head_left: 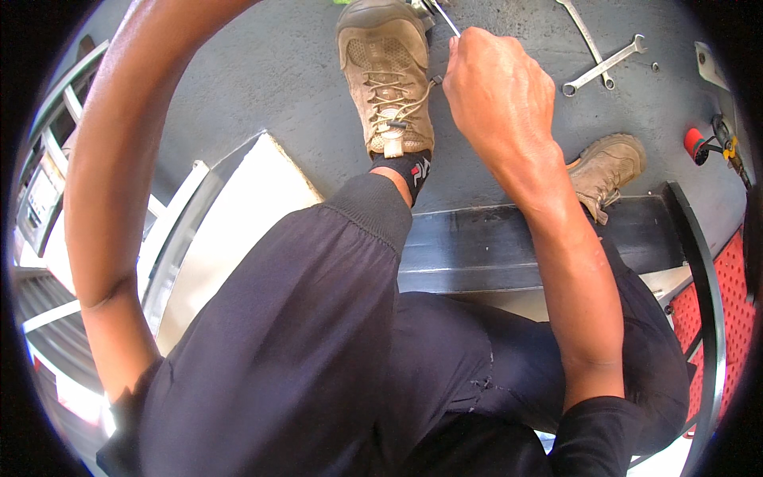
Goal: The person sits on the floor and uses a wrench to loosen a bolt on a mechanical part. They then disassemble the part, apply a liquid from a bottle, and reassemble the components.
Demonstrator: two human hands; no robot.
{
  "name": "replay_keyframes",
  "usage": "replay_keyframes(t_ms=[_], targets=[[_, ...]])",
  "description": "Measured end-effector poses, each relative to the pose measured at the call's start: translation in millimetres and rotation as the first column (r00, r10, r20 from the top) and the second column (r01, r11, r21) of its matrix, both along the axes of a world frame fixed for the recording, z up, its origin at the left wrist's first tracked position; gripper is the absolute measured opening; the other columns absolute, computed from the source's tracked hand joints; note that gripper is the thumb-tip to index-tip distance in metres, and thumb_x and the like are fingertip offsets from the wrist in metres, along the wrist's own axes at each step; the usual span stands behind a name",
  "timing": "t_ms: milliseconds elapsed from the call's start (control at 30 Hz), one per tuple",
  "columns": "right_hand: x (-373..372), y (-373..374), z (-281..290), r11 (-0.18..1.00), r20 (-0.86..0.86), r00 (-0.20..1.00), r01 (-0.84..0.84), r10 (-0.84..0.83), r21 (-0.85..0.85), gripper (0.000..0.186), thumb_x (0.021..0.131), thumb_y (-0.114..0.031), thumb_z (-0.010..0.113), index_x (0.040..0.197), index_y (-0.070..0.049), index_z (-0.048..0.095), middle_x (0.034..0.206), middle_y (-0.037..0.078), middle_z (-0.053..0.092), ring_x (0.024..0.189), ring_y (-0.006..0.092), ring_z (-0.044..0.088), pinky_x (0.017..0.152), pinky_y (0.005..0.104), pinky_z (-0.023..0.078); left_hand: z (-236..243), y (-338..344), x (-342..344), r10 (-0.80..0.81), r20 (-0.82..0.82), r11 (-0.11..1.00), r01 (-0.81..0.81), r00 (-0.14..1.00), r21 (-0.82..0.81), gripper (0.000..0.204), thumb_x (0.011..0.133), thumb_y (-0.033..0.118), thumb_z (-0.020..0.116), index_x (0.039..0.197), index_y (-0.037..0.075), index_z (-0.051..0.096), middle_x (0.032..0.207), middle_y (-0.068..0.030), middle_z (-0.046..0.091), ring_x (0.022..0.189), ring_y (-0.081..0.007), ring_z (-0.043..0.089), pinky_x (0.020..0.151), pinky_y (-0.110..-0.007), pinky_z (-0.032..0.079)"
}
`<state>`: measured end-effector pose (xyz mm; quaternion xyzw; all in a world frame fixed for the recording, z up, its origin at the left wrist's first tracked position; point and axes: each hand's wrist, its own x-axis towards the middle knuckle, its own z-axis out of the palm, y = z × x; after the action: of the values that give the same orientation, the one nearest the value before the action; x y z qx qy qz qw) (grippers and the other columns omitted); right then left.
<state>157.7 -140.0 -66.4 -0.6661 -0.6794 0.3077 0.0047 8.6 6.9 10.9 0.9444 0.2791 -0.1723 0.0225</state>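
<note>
Your right hand (497, 83) is far out over the grey floor (278, 71), fingers curled together around a thin metal tool (447, 17) whose bright shaft pokes out past your knuckles toward the far edge. What kind of tool it is cannot be told; most of it is hidden in your fist. The hand sits just right of your left shoe (385, 75), close to its laces.

Your left arm (103, 199) sweeps up the left side in a wide arc and leaves the view at the top, so your left hand is out of sight.

The left shoe, tan with pale laces, is planted flat on the floor, toe pointing far, with a black sock (409, 168) showing above it. Your right shoe (606, 168) is farther right, partly behind your right forearm, next to a dark metal beam (485, 242) that runs left to right across the middle. Your dark trousers (318, 342) fill the near part of the view.

Two wrenches (598, 54) lie crossed on the floor at far right, well apart from your hand. A red knob (693, 143) sits at the right edge, with a red panel (735, 310) nearer along that side. A white panel (238, 215) lies to the left of your left leg.
</note>
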Motion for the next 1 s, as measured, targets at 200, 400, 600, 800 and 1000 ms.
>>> replay_keyframes(t_ms=[200,400,600,800,1000], targets=[[-6,1,5,1.0,0.003,1.0,0.0,0.0,-0.018,0.034,0.101,-0.026,0.058,0.084,0.002,0.07,0.078,0.028,0.069,0.076,0.0502,0.069,0.069,0.0568,0.056,11,-9,-8,-0.01,0.016,0.999,0.009,1.0,0.034,0.016,0.084,0.015,0.071,0.074,0.004,0.075,0.071,-0.0153,0.071,0.065,-0.0296,0.071,0.064,-0.041,0.056],[-10,0,10,1.0,0.018,1.0,-0.009,0.009,-0.015,0.034,0.101,-0.025,0.058,0.084,0.002,0.07,0.078,0.029,0.069,0.077,0.0498,0.07,0.069,0.056,0.057,8,-1,-13,0.073,0.047,0.996,-0.071,0.996,-0.06,0.016,0.084,0.014,0.069,0.073,0.003,0.075,0.07,-0.0159,0.071,0.065,-0.0301,0.071,0.064,-0.041,0.056],[-12,1,9,1.0,0.014,1.0,-0.015,0.015,-0.009,0.033,0.101,-0.024,0.058,0.084,0.002,0.07,0.078,0.029,0.069,0.078,0.0498,0.07,0.069,0.0562,0.056,17,-14,-9,-0.031,0.051,0.989,0.023,0.998,0.149,0.014,0.081,0.011,0.068,0.073,0.002,0.075,0.07,-0.0181,0.07,0.066,-0.0325,0.072,0.065,-0.042,0.056],[-14,0,7,1.0,-0.01,1.0,-0.021,0.021,0.007,0.032,0.1,-0.023,0.058,0.084,0.002,0.07,0.078,0.029,0.069,0.078,0.0502,0.07,0.07,0.0566,0.056,27,-20,-11,-0.004,0.097,0.995,-0.006,0.995,0.099,0.012,0.079,0.011,0.07,0.075,0.0,0.075,0.07,-0.0189,0.07,0.067,-0.0336,0.072,0.065,-0.042,0.057],[-12,3,7,1.0,0.032,0.999,-0.001,0.001,-0.003,0.031,0.1,-0.022,0.058,0.084,0.002,0.07,0.079,0.029,0.069,0.078,0.0501,0.07,0.07,0.0567,0.056,14,-5,-1,0.021,0.089,1.0,-0.022,0.996,0.009,0.012,0.08,0.011,0.071,0.079,0.0,0.076,0.071,-0.0197,0.07,0.067,-0.0336,0.073,0.065,-0.042,0.058]])
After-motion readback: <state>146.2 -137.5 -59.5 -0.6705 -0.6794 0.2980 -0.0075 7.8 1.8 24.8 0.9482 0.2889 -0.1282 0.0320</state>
